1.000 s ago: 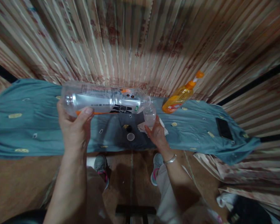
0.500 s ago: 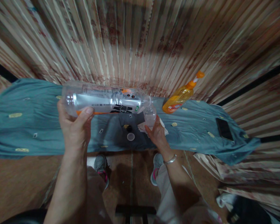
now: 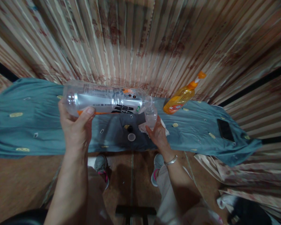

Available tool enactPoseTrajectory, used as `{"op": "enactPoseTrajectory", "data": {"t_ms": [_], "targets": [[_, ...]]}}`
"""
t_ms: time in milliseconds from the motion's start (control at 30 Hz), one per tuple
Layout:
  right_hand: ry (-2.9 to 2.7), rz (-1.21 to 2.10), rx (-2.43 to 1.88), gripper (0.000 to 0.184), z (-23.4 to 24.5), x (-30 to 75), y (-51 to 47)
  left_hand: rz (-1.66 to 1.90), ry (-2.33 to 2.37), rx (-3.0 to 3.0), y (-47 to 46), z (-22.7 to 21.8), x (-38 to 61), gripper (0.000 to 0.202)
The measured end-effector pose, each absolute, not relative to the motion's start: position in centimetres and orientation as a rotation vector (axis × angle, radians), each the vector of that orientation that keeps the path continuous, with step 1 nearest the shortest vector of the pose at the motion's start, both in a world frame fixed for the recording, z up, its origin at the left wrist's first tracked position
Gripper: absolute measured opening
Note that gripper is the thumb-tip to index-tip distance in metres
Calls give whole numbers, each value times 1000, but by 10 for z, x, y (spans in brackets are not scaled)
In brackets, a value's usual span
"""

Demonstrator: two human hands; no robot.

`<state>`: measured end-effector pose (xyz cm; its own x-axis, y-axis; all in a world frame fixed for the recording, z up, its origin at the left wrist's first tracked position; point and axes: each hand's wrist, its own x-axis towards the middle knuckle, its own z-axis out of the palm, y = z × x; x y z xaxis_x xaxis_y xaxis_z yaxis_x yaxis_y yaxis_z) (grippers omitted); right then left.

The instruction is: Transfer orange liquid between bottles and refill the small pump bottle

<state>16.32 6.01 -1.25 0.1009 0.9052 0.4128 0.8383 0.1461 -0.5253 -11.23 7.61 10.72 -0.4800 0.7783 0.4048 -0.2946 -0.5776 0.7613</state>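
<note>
My left hand (image 3: 78, 128) grips the base end of a large clear plastic bottle (image 3: 105, 98) with a silver, black and orange label. The bottle lies almost level in the air, its neck pointing right. Its mouth meets the top of a small clear bottle (image 3: 151, 116), which my right hand (image 3: 158, 132) holds roughly upright, fingers round its side. Whether liquid passes between them I cannot make out. Below, a white tissue (image 3: 164, 128) lies partly behind my right hand. A dark cap (image 3: 130, 128) and a small round translucent lid (image 3: 131, 137) sit on the cloth between my hands.
A teal patterned cloth (image 3: 44, 125) covers the narrow table. At the back right stands an orange pump bottle (image 3: 179, 99) of yellow liquid. A black phone (image 3: 225, 129) lies near the right end. Striped curtains (image 3: 131, 40) hang right behind the table.
Almost nothing differs. The large bottle and both hands hold nearly the same pose, with only a very slight shift of the view.
</note>
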Motion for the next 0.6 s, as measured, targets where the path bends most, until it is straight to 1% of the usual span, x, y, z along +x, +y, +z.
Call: {"op": "enactPoseTrajectory", "data": {"t_ms": [233, 400, 600], "targets": [[-1726, 115, -1674, 70, -15, 164, 61, 2081, 841, 1054, 77, 104, -114, 51], [-1723, 85, -1693, 70, -16, 164, 62, 2081, 857, 1082, 79, 102, -115, 52], [-1717, 123, -1693, 67, -14, 164, 61, 2078, 842, 1052, 78, 104, -114, 51]]}}
